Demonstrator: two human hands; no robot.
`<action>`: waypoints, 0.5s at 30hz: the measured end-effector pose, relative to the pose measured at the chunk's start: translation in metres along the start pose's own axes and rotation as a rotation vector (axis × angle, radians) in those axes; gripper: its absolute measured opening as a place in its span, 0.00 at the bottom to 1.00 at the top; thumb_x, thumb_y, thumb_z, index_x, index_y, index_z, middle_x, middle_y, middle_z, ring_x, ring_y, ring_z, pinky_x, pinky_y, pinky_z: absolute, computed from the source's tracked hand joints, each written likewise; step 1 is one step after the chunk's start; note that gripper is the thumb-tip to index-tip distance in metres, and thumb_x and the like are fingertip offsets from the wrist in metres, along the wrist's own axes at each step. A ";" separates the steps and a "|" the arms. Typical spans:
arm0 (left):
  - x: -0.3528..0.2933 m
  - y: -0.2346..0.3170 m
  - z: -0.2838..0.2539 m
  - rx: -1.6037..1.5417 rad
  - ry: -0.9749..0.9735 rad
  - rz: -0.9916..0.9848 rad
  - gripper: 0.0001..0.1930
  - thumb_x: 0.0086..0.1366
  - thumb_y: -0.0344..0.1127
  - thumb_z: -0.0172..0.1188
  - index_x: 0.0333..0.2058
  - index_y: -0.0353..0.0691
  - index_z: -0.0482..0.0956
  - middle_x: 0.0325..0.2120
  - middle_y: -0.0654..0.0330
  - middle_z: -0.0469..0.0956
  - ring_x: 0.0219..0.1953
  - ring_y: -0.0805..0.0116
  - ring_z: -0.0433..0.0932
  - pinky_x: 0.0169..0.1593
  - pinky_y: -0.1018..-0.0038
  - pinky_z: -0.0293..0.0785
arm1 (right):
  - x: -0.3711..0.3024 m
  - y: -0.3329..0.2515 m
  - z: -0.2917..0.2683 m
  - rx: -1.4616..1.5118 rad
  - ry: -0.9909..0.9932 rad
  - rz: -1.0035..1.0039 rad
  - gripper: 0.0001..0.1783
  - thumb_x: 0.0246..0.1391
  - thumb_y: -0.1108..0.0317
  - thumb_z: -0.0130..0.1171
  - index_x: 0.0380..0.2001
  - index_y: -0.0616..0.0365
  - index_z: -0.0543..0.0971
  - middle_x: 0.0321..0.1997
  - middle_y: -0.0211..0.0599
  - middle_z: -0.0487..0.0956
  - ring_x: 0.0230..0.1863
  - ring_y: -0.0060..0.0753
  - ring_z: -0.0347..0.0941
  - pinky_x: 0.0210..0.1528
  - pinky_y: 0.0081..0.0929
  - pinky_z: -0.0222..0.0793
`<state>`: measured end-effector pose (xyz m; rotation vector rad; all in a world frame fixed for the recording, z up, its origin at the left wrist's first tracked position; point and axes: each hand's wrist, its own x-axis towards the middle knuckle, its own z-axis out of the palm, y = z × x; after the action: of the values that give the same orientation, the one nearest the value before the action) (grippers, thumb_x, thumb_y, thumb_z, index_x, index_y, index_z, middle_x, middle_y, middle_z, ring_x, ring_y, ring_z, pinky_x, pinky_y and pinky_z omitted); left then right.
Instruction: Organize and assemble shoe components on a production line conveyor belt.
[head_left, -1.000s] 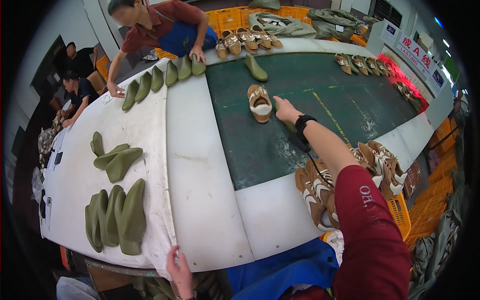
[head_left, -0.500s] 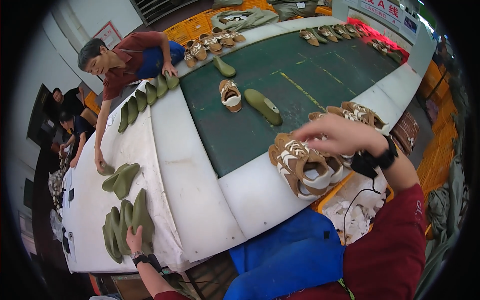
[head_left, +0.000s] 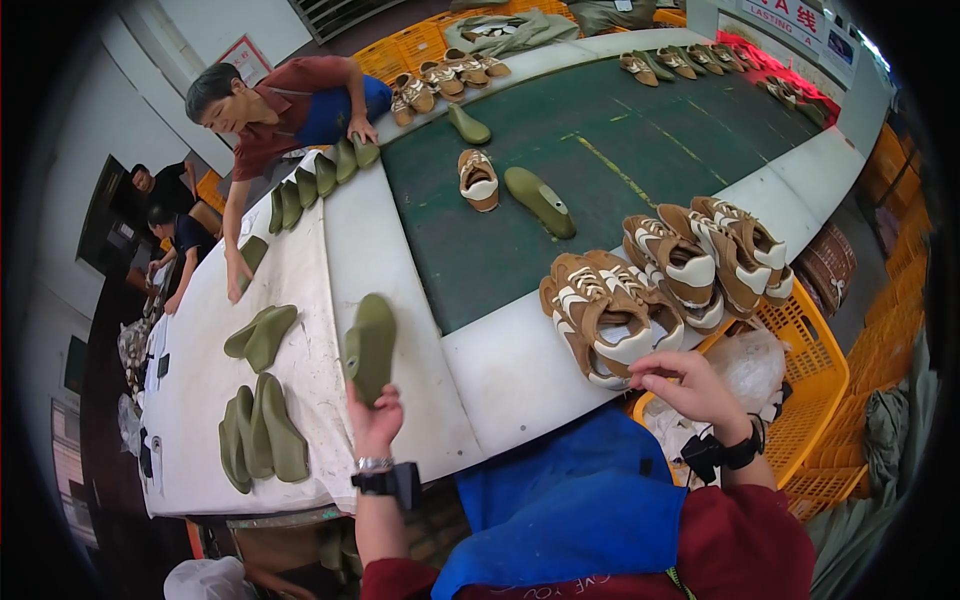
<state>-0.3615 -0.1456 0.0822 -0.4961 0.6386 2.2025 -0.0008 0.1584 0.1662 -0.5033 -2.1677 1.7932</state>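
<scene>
My left hand [head_left: 376, 420] grips the heel end of an olive-green shoe last [head_left: 372, 345], lifted toe-up above the white table. At the near right edge, my right hand [head_left: 692, 388] hovers beside the heel of a brown sneaker upper [head_left: 592, 318] with white trim and laces. Its fingers are loosely bent and apart, with nothing visible in them. More brown sneaker uppers [head_left: 690, 262] stand in a row to the right. Left of my left hand, several green lasts [head_left: 282, 435] lie side by side, with a pair [head_left: 265, 338] just beyond.
A green conveyor belt [head_left: 500, 275] carries a brown shoe [head_left: 478, 180], a last [head_left: 540, 203] and another last. Across the table, a co-worker [head_left: 300, 110] touches lasts with both hands. A yellow crate [head_left: 815, 375] stands below the right edge. Another person's white-covered head [head_left: 208, 580] shows at lower left.
My left hand has picked a last from the near group and moved it right and up. My right hand has drawn back toward me from over the shoes. The co-worker's near hand shifted slightly.
</scene>
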 end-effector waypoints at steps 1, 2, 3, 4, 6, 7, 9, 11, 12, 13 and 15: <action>0.017 -0.016 0.018 0.008 -0.006 -0.056 0.21 0.61 0.53 0.55 0.43 0.42 0.74 0.28 0.60 0.68 0.25 0.71 0.66 0.21 0.86 0.64 | -0.001 0.001 0.000 0.000 0.005 0.000 0.12 0.55 0.73 0.55 0.42 0.64 0.77 0.37 0.36 0.81 0.39 0.23 0.77 0.42 0.21 0.72; 0.034 -0.030 0.036 0.016 -0.010 -0.108 0.21 0.62 0.53 0.54 0.43 0.41 0.74 0.28 0.60 0.68 0.25 0.71 0.66 0.21 0.86 0.65 | -0.002 0.001 0.000 0.003 0.007 -0.001 0.11 0.55 0.73 0.55 0.42 0.64 0.77 0.36 0.36 0.81 0.38 0.23 0.77 0.41 0.20 0.72; 0.051 -0.043 0.052 -0.003 -0.025 -0.108 0.21 0.62 0.52 0.54 0.43 0.41 0.73 0.27 0.59 0.67 0.24 0.72 0.66 0.21 0.85 0.64 | -0.003 0.000 -0.001 -0.031 -0.017 -0.014 0.11 0.56 0.73 0.55 0.42 0.64 0.77 0.36 0.36 0.81 0.38 0.23 0.77 0.41 0.20 0.72; 0.073 -0.054 0.065 -0.021 -0.045 -0.113 0.21 0.62 0.52 0.54 0.43 0.40 0.73 0.27 0.59 0.67 0.24 0.72 0.65 0.21 0.85 0.64 | -0.005 0.000 0.000 -0.038 -0.029 -0.001 0.11 0.56 0.73 0.55 0.42 0.64 0.77 0.35 0.36 0.81 0.38 0.23 0.77 0.41 0.19 0.71; 0.127 -0.060 0.073 -0.091 -0.204 -0.117 0.21 0.64 0.51 0.51 0.42 0.38 0.73 0.27 0.58 0.69 0.25 0.70 0.68 0.27 0.81 0.73 | -0.011 -0.001 0.002 -0.015 -0.028 0.035 0.11 0.55 0.73 0.55 0.42 0.64 0.78 0.36 0.36 0.81 0.38 0.24 0.77 0.41 0.20 0.72; 0.148 -0.070 0.087 -0.114 -0.125 -0.067 0.21 0.65 0.51 0.50 0.42 0.37 0.73 0.28 0.57 0.70 0.26 0.69 0.70 0.33 0.76 0.76 | -0.015 0.008 0.001 0.003 -0.011 0.031 0.11 0.55 0.73 0.55 0.42 0.64 0.78 0.36 0.37 0.81 0.39 0.25 0.78 0.42 0.21 0.72; 0.186 -0.065 0.088 -0.181 -0.031 0.049 0.22 0.68 0.51 0.45 0.44 0.36 0.71 0.32 0.55 0.73 0.31 0.64 0.74 0.48 0.64 0.77 | -0.019 0.013 0.000 -0.016 -0.005 0.026 0.11 0.55 0.73 0.56 0.41 0.64 0.78 0.35 0.37 0.81 0.39 0.26 0.78 0.42 0.22 0.72; 0.195 -0.075 0.102 -0.147 0.031 0.073 0.22 0.68 0.50 0.44 0.47 0.35 0.68 0.33 0.53 0.74 0.33 0.62 0.76 0.48 0.63 0.77 | -0.020 0.013 -0.005 -0.049 0.044 0.055 0.11 0.54 0.73 0.55 0.41 0.64 0.78 0.34 0.38 0.82 0.39 0.28 0.79 0.42 0.23 0.73; 0.195 -0.076 0.105 -0.116 0.095 0.110 0.22 0.69 0.49 0.43 0.49 0.35 0.66 0.35 0.52 0.75 0.36 0.61 0.77 0.48 0.62 0.77 | -0.017 0.013 -0.007 -0.051 0.043 0.053 0.11 0.54 0.73 0.55 0.41 0.64 0.78 0.34 0.38 0.82 0.39 0.28 0.79 0.42 0.23 0.73; 0.193 -0.077 0.107 -0.297 -0.012 -0.014 0.24 0.70 0.47 0.42 0.53 0.31 0.61 0.40 0.48 0.74 0.42 0.59 0.77 0.52 0.61 0.75 | -0.017 0.015 -0.008 -0.097 0.090 0.026 0.11 0.53 0.74 0.56 0.41 0.64 0.78 0.35 0.39 0.81 0.38 0.29 0.79 0.41 0.23 0.73; 0.177 -0.078 0.114 -0.211 -0.118 -0.059 0.24 0.70 0.46 0.42 0.53 0.29 0.60 0.42 0.47 0.74 0.43 0.59 0.77 0.53 0.62 0.73 | -0.010 0.017 -0.007 -0.140 0.145 0.008 0.11 0.52 0.75 0.56 0.40 0.64 0.78 0.35 0.39 0.81 0.37 0.30 0.79 0.40 0.24 0.73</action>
<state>-0.4286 0.0672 0.0567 -0.4816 0.3269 2.2355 0.0129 0.1635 0.1505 -0.6538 -2.2023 1.5637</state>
